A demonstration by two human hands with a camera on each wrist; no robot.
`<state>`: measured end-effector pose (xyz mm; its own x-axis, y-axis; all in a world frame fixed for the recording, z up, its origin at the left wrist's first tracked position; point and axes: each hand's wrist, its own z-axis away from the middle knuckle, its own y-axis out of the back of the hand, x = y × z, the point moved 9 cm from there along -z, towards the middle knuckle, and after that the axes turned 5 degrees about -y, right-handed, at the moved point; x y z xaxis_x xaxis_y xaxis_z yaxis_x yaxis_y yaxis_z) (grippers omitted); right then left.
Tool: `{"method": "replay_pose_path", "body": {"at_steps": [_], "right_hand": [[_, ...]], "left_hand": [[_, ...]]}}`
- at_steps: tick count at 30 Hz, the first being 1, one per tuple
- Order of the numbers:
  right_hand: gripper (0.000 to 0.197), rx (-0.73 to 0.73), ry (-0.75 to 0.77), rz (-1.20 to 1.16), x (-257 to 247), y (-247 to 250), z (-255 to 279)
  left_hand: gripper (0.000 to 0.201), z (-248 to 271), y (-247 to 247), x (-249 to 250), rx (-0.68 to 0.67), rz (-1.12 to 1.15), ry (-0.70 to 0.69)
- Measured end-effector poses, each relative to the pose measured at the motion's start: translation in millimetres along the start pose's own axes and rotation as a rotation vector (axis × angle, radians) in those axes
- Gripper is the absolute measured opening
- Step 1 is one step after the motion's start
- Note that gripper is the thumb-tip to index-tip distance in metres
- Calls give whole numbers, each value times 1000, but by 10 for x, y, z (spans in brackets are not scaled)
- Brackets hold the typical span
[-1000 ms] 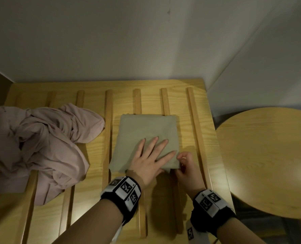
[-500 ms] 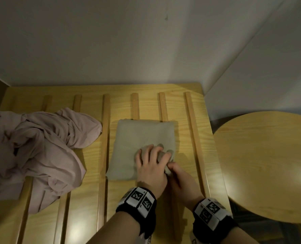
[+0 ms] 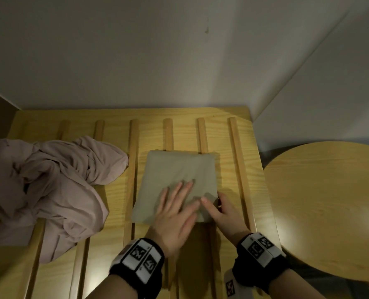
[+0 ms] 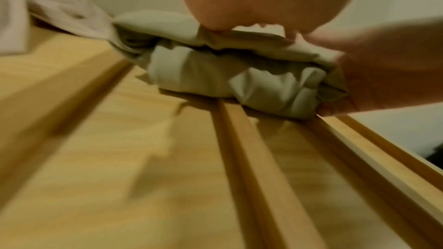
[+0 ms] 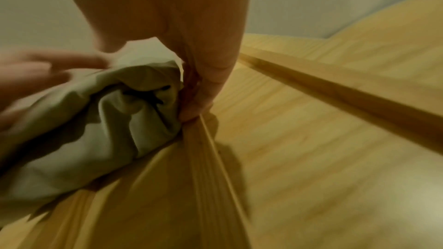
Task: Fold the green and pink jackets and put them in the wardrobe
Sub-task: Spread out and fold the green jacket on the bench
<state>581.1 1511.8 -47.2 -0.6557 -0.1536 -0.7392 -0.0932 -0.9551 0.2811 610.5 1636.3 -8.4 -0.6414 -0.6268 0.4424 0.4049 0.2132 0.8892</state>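
The green jacket [image 3: 179, 169] lies folded into a thick square on the slatted wooden platform [image 3: 222, 130]. My left hand [image 3: 177, 203] lies flat on its near right part, fingers straight and spread. My right hand [image 3: 213, 203] grips the near right corner, thumb on top and fingers at the edge. In the left wrist view the folded green jacket [image 4: 215, 67] shows stacked layers, and in the right wrist view my fingers [image 5: 203, 90] clasp the corner of the green jacket [image 5: 107, 113]. The pink jacket [image 3: 45, 186] lies crumpled on the left.
A round wooden table [image 3: 325, 203] stands close on the right of the platform. Grey walls [image 3: 179, 61] close off the back and right. Raised slats [image 3: 134, 169] run front to back across the platform.
My left hand, curled on the jacket half a second ago, has flattened with fingers spread. The right hand stays at the near right corner. The jacket has not shifted.
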Motion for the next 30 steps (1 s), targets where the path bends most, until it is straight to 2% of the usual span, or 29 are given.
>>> {"method": "replay_pose_path", "body": {"at_steps": [1,3,4,6,7,8,12,17,20,24,27,30], "right_hand": [[32,7,-28,0,8,5,7],[36,25,-63,16,11,3,18],[40,40,-69,22,9,-3,17],[51,68,-84,24,-6,-36,12],[57,72,-91,16,-18,-60,13],[61,69,-94,0,-34,-89,12],[63,38,-72,-64,-102,-142,6],[54,-71,-45,-222,-163,-155,2],[55,-150,-39,-279,-188,-187,0],[74,-216,-77,-409,-140,-217,-7],[74,-209,-81,-476,-133,-176,-45],[67,-193,-47,-505,-192,-84,-97]], "left_hand": [[47,50,137,-142,103,51,96],[46,251,374,-550,334,141,395],[53,372,385,-764,357,229,582],[68,589,201,-1084,278,498,904],[71,649,102,-1156,234,617,997],[70,668,50,-1187,193,687,1028],[51,566,15,-1173,86,703,895],[32,483,16,-1118,69,865,733],[32,469,10,-1045,23,969,644],[35,511,-22,-976,-2,1158,673],[39,522,-24,-947,51,1321,713],[41,438,66,-936,135,1379,690]]}}
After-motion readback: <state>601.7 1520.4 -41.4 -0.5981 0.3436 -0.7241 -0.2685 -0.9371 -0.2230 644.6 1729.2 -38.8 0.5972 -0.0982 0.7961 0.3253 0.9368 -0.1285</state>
